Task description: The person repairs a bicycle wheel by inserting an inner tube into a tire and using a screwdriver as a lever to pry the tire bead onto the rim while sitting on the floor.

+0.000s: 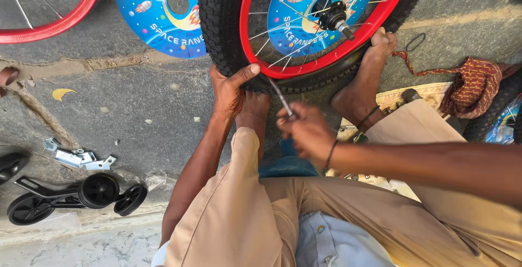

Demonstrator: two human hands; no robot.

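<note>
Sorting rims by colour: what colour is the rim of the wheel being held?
Red rim, inside the black tyre; head view.

Grey stone floor (136, 104) carries 3 black training wheels (76, 196), metal brackets (81, 159), a patterned red cloth (473, 85).
</note>
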